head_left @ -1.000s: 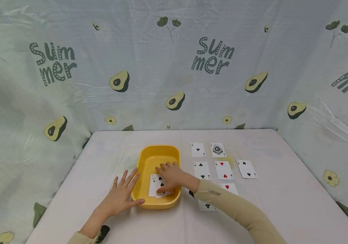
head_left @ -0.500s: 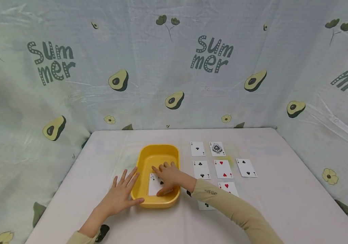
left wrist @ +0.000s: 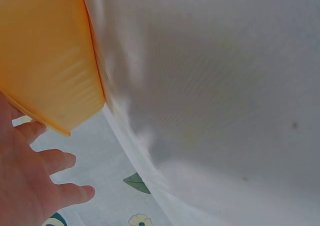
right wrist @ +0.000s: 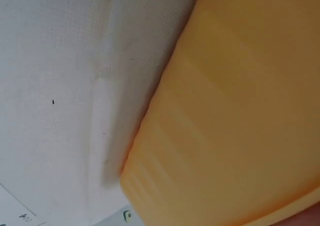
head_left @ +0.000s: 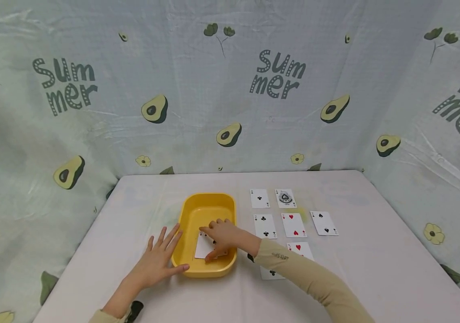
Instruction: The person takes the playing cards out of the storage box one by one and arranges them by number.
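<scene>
In the head view a yellow plastic tray (head_left: 187, 204) stands on the table with white playing cards (head_left: 203, 246) lying in its near half. My left hand (head_left: 155, 260) has its fingers spread along the tray's left rim, thumb near the front corner. In the left wrist view, the fingers (left wrist: 57, 161) reach past the tray's edge. My right hand (head_left: 223, 237) is down inside the tray over the cards, index finger at their far edge and thumb at their near edge, and it covers most of their faces. The right wrist view shows mainly the tray's outer wall (right wrist: 215, 111).
Right of the tray lie face-up cards: an ace of clubs (head_left: 260, 198), ace of spades (head_left: 285, 198), two of clubs (head_left: 265, 226), two of hearts (head_left: 293, 225) and two of spades (head_left: 324, 223). The right forearm partly covers a heart card (head_left: 300, 248) and a club card (head_left: 271, 272).
The right hand's index finger and thumb have shifted to the cards' far and near edges, covering more of them. The left hand stays at the tray's rim.
</scene>
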Motion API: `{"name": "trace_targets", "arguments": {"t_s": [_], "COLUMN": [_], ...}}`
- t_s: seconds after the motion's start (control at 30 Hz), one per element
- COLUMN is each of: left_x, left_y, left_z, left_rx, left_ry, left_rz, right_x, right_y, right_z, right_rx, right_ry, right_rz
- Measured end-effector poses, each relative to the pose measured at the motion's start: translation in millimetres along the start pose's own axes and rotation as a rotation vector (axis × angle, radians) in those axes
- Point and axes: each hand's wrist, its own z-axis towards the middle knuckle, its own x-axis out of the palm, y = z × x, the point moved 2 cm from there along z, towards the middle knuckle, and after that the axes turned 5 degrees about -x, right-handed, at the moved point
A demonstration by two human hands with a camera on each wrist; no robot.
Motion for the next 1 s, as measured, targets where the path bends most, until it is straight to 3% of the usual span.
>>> {"name": "trace_targets", "arguments": {"t_s": [0.2,0.5,1.0], "left_x": [-0.4,0.0,-0.4], "left_y": [-0.4,-0.4,-1.5], "left_z": [0.2,0.3,0.1], "left_rx": [-0.015,-0.009,-0.035], "left_ry": [0.024,0.006,0.048], "left_rz": [-0.003,-0.014,-0.025], "right_x": [0,-1,-3], "right_y": [0,0,3], "right_z": [-4,-7,-11], "right_rx": [0.004,0.006,-0.051], "right_ry": [0.035,0.006,-0.066], "right_rz": [-0.043,-0.030,0.001]}}
